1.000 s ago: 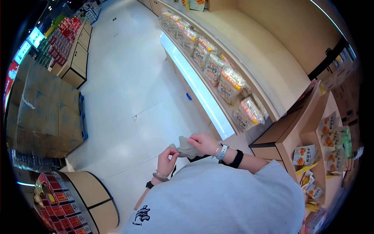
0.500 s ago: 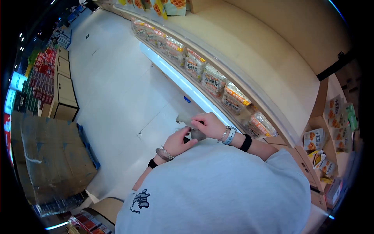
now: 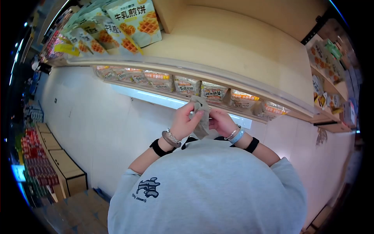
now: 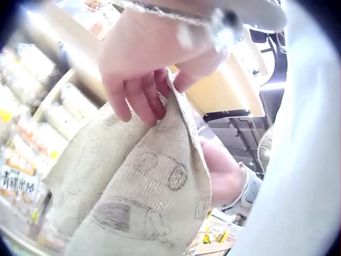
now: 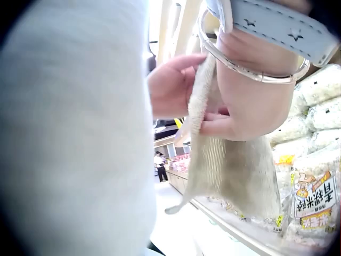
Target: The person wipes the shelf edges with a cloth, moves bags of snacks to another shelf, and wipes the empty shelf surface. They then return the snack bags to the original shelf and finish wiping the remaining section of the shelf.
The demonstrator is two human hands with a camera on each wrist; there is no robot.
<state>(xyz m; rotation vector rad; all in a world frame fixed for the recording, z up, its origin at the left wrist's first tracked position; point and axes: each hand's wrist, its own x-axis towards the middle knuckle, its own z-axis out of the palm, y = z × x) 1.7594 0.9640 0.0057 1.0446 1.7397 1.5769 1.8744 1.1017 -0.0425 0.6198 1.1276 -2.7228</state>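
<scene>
A grey-beige knitted cloth with printed patterns hangs between both hands in front of the chest. The left hand pinches its upper edge; in the left wrist view the cloth drapes in folds below the left hand's fingers. On the cloth's other side, the right hand grips it near the edge. In the right wrist view the right hand has its fingertips on the fabric, while the left hand holds the top of it.
Ahead runs a wooden shelf with waffle snack bags at its left. Below it is a row of clear snack packs. Another shelf unit stands at the right. Cabinets and stacked cartons are at the lower left. Distant people stand in the aisle.
The view has swung round to face the shelf, and the waffle bags now appear larger at upper left. The hands have shifted on the cloth, which now hangs more upright between them.
</scene>
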